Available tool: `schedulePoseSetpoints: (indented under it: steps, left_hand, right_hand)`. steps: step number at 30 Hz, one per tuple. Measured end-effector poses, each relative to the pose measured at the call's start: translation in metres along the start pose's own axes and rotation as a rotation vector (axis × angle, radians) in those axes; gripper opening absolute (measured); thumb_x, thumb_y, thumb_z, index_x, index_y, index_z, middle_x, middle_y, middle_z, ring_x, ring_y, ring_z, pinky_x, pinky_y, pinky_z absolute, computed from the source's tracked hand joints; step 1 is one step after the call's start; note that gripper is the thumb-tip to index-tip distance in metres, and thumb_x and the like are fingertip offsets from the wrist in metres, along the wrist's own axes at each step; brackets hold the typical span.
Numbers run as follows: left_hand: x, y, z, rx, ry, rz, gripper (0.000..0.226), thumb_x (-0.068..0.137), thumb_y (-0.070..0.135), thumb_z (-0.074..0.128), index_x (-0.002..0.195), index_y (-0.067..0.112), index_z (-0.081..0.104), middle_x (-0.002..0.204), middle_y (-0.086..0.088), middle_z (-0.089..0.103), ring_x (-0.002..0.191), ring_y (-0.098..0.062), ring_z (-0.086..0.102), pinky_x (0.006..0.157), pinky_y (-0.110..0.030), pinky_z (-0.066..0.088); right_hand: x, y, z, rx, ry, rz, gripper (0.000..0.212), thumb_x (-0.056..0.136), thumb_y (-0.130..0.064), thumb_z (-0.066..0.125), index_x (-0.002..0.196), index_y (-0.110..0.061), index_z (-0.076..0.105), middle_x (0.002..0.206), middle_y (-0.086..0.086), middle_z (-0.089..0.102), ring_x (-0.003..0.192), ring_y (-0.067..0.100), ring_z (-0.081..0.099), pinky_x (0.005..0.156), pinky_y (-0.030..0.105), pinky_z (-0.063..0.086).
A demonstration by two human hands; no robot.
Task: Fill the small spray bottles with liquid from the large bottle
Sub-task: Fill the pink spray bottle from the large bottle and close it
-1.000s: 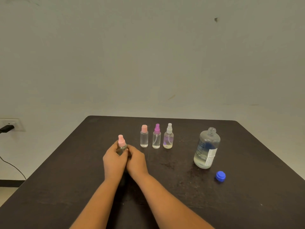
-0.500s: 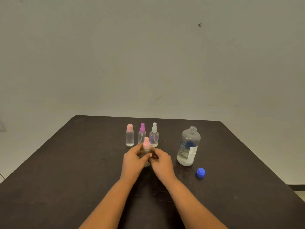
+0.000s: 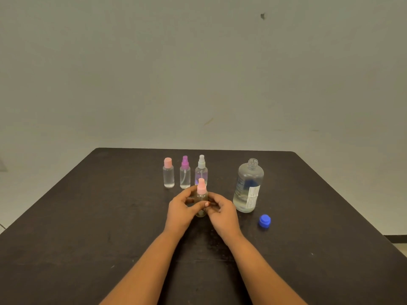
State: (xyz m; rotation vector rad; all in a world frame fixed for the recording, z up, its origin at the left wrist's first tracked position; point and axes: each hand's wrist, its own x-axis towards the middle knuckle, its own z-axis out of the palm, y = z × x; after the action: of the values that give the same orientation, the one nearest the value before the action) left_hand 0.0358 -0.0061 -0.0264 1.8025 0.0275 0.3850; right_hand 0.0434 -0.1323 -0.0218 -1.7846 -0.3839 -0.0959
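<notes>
My left fingers [image 3: 193, 207] and right fingers [image 3: 214, 204] are curled round the body of the held bottle [image 3: 201, 200] from either side. The left thumb lies across its front. The left hand [image 3: 179, 213] and right hand [image 3: 223, 215] meet at the bottle, knuckles toward the camera. The bottle stands upright on the counter [image 3: 88, 227], near the middle, with its pink spray top fitted and clear of the fingers. The fingers cover the body, so I cannot tell its fill level.

Both forearms run in from the near edge and converge on the bottle.

Just behind it stands a row of three small bottles, all upright:
- Pink-cap bottle [image 3: 168, 176], left: clear liquid, nearly full.
- Purple bottle [image 3: 185, 176], middle: clear liquid, dip tube visible.
- White bottle [image 3: 201, 169], right: lower body hidden behind the held bottle.

The large bottle [image 3: 248, 187] stands upright to the right of my right hand, near it but apart. Its neck is uncapped. Clear liquid fills its lower part only. The blue cap [image 3: 264, 221] lies on the counter just in front of it, to the right.
</notes>
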Motion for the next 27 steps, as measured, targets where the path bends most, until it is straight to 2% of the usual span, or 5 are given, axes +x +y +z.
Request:
schedulePoseSetpoints:
  steps: [4, 10, 15, 20, 27]
  left_hand:
    - [0.002, -0.001, 0.0, -0.036, -0.023, -0.02, 0.047, 0.073, 0.01, 0.076, 0.116, 0.024, 0.064, 0.099, 0.006, 0.071, 0.093, -0.01, 0.067, 0.082, -0.024, 0.054]
    - [0.0, 0.0, 0.0, -0.058, -0.016, -0.013, 0.05, 0.072, 0.012, 0.077, 0.118, 0.024, 0.063, 0.099, 0.007, 0.071, 0.093, -0.007, 0.066, 0.082, -0.019, 0.053]
    - [-0.001, 0.0, 0.002, -0.068, -0.024, 0.005, 0.044, 0.077, 0.011, 0.072, 0.118, 0.026, 0.063, 0.102, 0.008, 0.071, 0.094, -0.004, 0.065, 0.082, -0.019, 0.053]
    - [0.003, -0.003, 0.002, -0.084, -0.021, 0.018, 0.043, 0.079, 0.007, 0.07, 0.115, 0.028, 0.063, 0.102, 0.008, 0.07, 0.092, -0.002, 0.065, 0.077, -0.015, 0.052]
    - [0.004, -0.003, 0.002, -0.051, -0.024, 0.028, 0.041, 0.08, 0.009, 0.069, 0.111, 0.034, 0.061, 0.098, 0.012, 0.069, 0.092, 0.0, 0.064, 0.08, -0.016, 0.052]
  right_hand:
    - [0.001, 0.005, 0.0, 0.025, -0.009, 0.013, 0.044, 0.083, 0.008, 0.055, 0.109, -0.026, 0.06, 0.102, -0.01, 0.065, 0.094, -0.007, 0.062, 0.079, 0.012, 0.049]
    - [0.009, 0.004, 0.004, 0.178, 0.193, -0.007, 0.04, 0.082, 0.004, 0.057, 0.116, -0.016, 0.058, 0.111, 0.005, 0.061, 0.101, 0.015, 0.06, 0.085, 0.027, 0.052]
    - [0.015, 0.002, 0.014, 0.22, 0.217, -0.067, 0.042, 0.068, -0.041, 0.075, 0.103, -0.021, 0.06, 0.099, 0.002, 0.065, 0.094, 0.019, 0.063, 0.084, 0.036, 0.053]
    - [0.026, 0.008, 0.018, 0.164, 0.268, -0.105, 0.034, 0.066, -0.025, 0.082, 0.089, -0.025, 0.057, 0.09, 0.002, 0.063, 0.084, 0.02, 0.063, 0.076, 0.041, 0.055]
    - [0.028, 0.009, 0.019, 0.045, 0.301, -0.17, 0.022, 0.073, -0.031, 0.077, 0.082, -0.027, 0.057, 0.085, 0.001, 0.061, 0.081, 0.021, 0.062, 0.072, 0.043, 0.053]
